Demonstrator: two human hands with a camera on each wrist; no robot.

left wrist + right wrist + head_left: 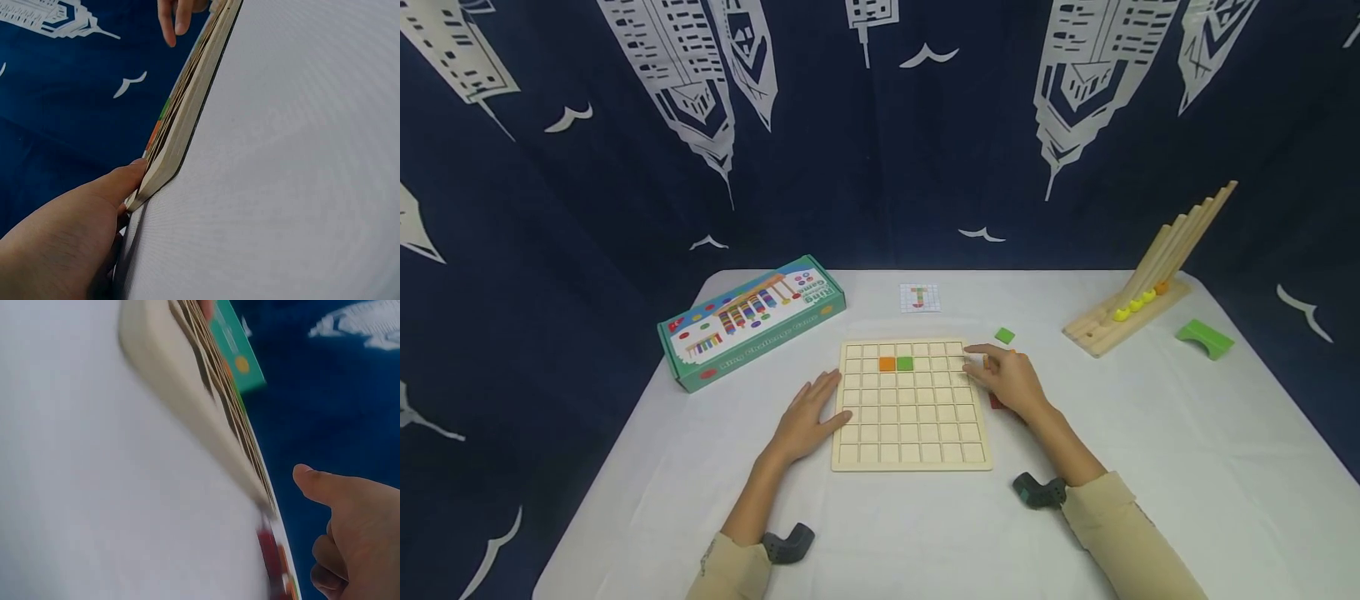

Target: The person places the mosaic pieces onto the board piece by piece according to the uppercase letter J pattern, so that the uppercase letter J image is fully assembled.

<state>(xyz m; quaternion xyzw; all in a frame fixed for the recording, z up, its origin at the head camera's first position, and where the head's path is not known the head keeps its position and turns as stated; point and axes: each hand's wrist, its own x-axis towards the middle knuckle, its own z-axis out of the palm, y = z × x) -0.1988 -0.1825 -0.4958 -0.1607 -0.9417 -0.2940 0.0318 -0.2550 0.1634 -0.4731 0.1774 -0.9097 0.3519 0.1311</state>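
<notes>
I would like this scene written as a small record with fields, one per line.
Board: wooden grid, flat on white table
On board: orange tile, green tile, side by side
Left hand: touches board's left edge
Right hand: at board's right edge, contact unclear
Beyond board: small patterned card
Left side: green box
Right side: wooden peg stand

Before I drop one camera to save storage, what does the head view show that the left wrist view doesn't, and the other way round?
Only the head view shows the game box, the pattern card, the wooden stand with slanted rods, the green arch block and the loose green tile.

Only the left wrist view gives a close, edge-on look at the board.

Both show the board itself, its orange tile and placed green tile, the left hand, the right hand and the blue curtain.
</notes>
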